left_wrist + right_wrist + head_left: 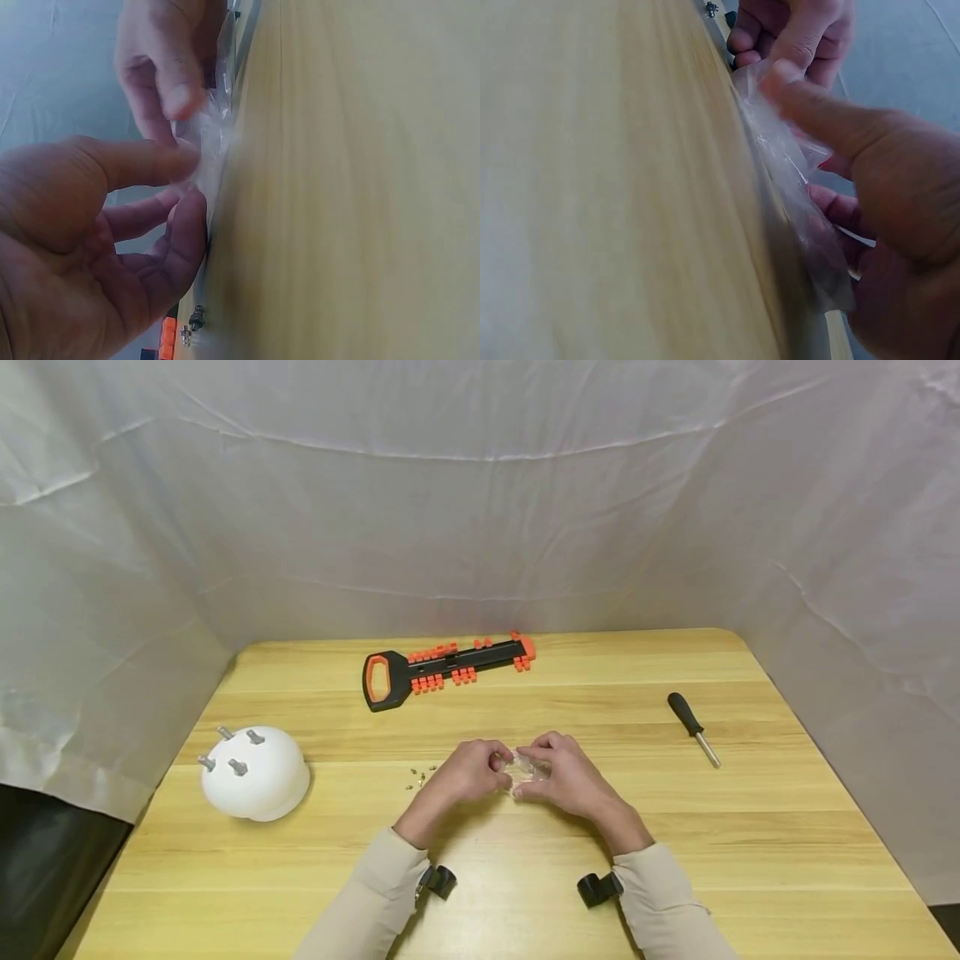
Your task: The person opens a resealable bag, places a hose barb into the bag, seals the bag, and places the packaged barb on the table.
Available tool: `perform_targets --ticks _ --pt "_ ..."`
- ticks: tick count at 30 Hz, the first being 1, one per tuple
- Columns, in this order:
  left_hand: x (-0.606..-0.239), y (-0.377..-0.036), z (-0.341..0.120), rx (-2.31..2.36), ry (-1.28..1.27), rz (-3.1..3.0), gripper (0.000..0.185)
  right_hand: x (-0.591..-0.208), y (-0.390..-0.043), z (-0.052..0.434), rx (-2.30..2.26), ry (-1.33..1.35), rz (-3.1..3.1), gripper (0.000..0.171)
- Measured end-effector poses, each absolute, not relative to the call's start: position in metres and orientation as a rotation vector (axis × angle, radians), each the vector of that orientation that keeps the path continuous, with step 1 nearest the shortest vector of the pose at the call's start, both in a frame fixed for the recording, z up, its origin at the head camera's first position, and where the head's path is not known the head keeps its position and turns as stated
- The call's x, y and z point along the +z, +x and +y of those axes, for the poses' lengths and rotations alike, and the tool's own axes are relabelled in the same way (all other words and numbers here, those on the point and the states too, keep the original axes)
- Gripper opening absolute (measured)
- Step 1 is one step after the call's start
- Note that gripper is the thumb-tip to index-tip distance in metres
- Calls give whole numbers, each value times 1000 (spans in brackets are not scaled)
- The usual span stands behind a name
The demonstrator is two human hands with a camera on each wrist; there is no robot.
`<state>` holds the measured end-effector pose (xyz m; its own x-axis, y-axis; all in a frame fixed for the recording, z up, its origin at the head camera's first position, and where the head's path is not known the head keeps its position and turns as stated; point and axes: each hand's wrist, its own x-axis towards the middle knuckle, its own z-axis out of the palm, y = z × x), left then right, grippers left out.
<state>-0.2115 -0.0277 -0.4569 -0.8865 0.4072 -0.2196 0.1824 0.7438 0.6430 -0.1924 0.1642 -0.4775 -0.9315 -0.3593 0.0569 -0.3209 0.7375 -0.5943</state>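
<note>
A small clear plastic bag, long axis lying left-right just above the counter, is pinched at either end by the left hand and right hand; no legible print.

Small clear plastic bag (crumpled); low over the table's middle; pinched at both ends.

we count one clear plastic bag at table centre, one white dome at nine o'clock with four grey pegs, one orange-and-black bit holder at twelve, one screwdriver at two, and perhaps six small screws, too tiny to count surely.
</note>
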Motion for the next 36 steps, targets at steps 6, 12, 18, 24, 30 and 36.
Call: perform_targets --ticks 6,12,18,24,30,36 --pt "-457 -212 -28 912 464 2622 32 -478 -194 164 -938 -543 2876 59" --pt "-458 -212 -29 911 458 2631 34 -477 -195 163 -991 -539 2831 64" --pt "-459 -211 -31 934 443 2633 33 -475 -194 161 -778 -615 2940 65" --pt "-456 -212 -35 949 482 2653 31 -474 -194 160 -702 -605 2991 70" --pt "-449 -212 -49 1077 462 2688 29 -475 -194 159 -757 -599 2965 74" --pt "-443 -214 -68 1154 426 2732 31 -476 -192 161 -761 -598 2968 76"
